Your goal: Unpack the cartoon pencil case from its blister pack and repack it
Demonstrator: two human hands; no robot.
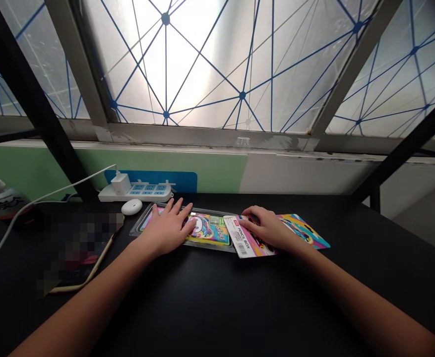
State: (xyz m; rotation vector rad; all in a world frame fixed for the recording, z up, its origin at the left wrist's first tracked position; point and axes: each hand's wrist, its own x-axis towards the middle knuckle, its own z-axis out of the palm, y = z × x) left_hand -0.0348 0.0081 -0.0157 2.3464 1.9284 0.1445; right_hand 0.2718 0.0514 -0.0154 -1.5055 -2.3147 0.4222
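My left hand (pixel 167 230) lies with fingers spread over a brightly coloured pencil box (pixel 209 229), hiding its left part. The box sits in a clear plastic tray (pixel 136 225) on the black tabletop. At the tray's right end, my right hand (pixel 267 229) is closed on a colourful cardboard packaging card (pixel 244 240). White lettering on the card's left strip reads "PENCIL BOX" above a barcode. The card overlaps the tray's right end, and its middle is hidden under my hand and wrist.
A white power strip (pixel 146 190) with a plugged-in charger (pixel 121 184) and a white cable stands against the wall. Near it lies a small white rounded case (pixel 131 207). At left are a blurred dark object with a tan edge (pixel 101 260) and a white-lidded jar (pixel 2 201).
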